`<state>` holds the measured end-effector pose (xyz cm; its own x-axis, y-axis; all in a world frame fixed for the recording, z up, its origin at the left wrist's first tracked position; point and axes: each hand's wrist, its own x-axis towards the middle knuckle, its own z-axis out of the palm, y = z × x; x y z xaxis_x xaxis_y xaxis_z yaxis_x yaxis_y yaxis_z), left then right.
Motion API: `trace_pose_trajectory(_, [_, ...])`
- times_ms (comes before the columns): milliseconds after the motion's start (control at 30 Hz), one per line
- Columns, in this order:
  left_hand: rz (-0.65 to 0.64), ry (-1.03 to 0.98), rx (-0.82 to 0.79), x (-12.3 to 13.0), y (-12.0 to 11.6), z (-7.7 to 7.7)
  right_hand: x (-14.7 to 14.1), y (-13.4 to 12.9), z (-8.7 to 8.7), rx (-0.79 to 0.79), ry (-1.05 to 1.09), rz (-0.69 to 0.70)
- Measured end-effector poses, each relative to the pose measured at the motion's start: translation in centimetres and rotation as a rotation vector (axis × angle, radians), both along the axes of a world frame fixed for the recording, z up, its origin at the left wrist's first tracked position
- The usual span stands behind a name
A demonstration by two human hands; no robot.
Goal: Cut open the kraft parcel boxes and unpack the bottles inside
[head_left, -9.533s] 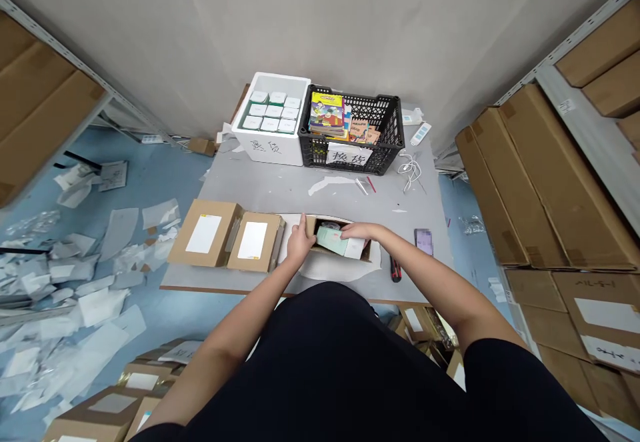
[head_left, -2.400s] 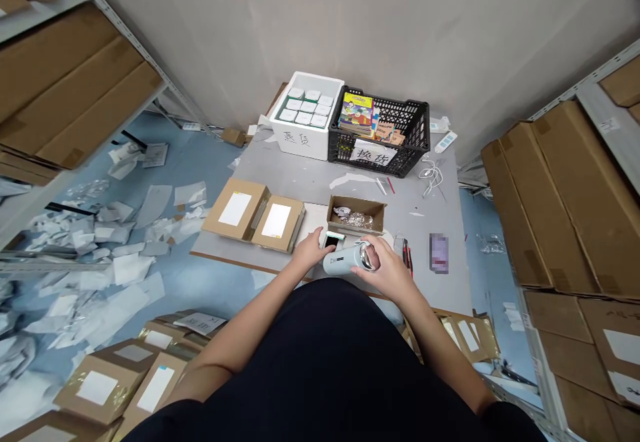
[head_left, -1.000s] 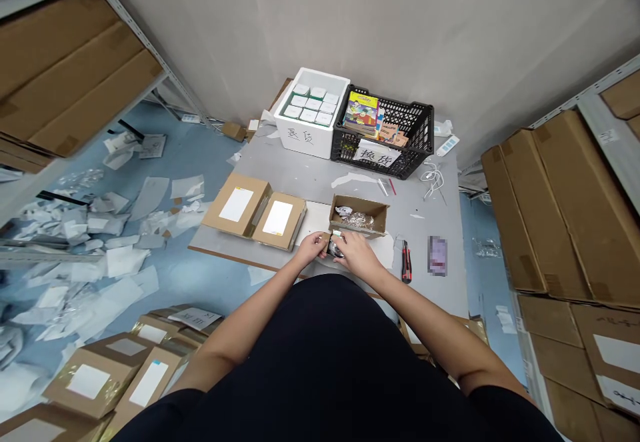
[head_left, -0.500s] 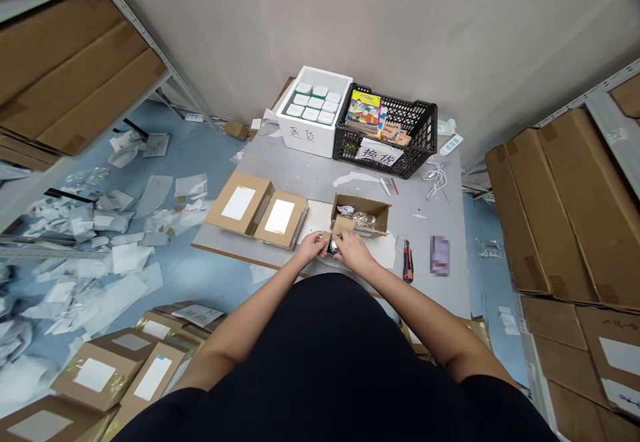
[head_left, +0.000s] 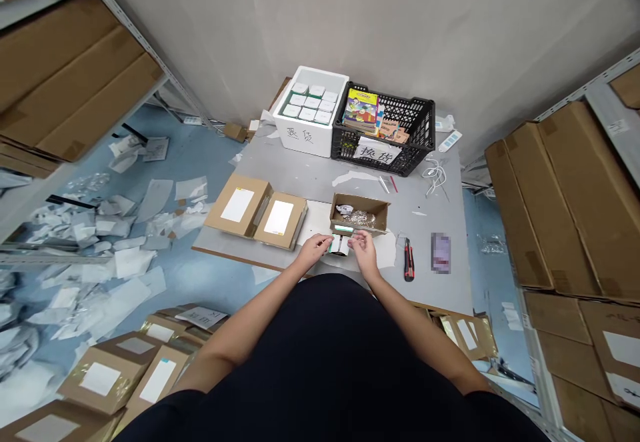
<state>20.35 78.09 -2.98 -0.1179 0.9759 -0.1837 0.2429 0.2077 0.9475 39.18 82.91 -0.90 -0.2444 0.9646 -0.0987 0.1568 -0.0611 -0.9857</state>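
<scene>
Small white box (head_left: pixel 339 245) sits between both hands above the bench (head_left: pixel 295 185). Left hand (head_left: pixel 315 249) is clamped on its 9 o'clock side; right hand (head_left: pixel 363 247) is at 3 o'clock, contact unclear. Open carton (head_left: pixel 359 215) lies at 12 o'clock. Step appears to be packing; next move calls for lifting the box into the carton.

Left hand (head_left: pixel 315 249) and right hand (head_left: pixel 363 251) just apart, fingers curled downward.

Left hand (head_left: pixel 315 249), right hand (head_left: pixel 362 247) flank white box (head_left: pixel 339 246) (green edge).
</scene>
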Motion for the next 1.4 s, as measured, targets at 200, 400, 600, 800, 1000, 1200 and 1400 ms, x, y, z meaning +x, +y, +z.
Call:
trace_pose_trajectory(200, [0.021,0.046,0.043,0.2,0.0,-0.4,1.1,1.0,0.4,-0.035,0.017,0.149])
trace_pose_trajectory(400, [-0.009,0.068,0.082,0.0,-0.7,0.0,1.2,0.5,-0.1,0.172,-0.160,0.267])
trace_pose_trajectory(600, [-0.142,0.280,0.188,-0.3,-1.4,-0.1,1.5,0.0,-1.2,0.282,-0.333,0.325])
trace_pose_trajectory(800, [-0.108,0.312,0.204,0.0,-2.3,-1.1,1.3,-1.2,-3.6,0.149,-0.222,0.244])
trace_pose_trajectory(1000, [0.135,-0.006,0.094,1.4,-2.0,-2.2,1.2,-1.6,-5.6,-0.114,0.081,0.016])
trace_pose_trajectory(1200, [0.188,-0.159,0.032,2.6,-1.3,-2.3,0.6,-1.0,-5.5,-0.210,0.167,-0.024])
trace_pose_trajectory(1400, [0.257,-0.114,0.032,4.5,-3.3,-0.4,1.3,-2.5,-3.8,-0.135,0.148,0.059])
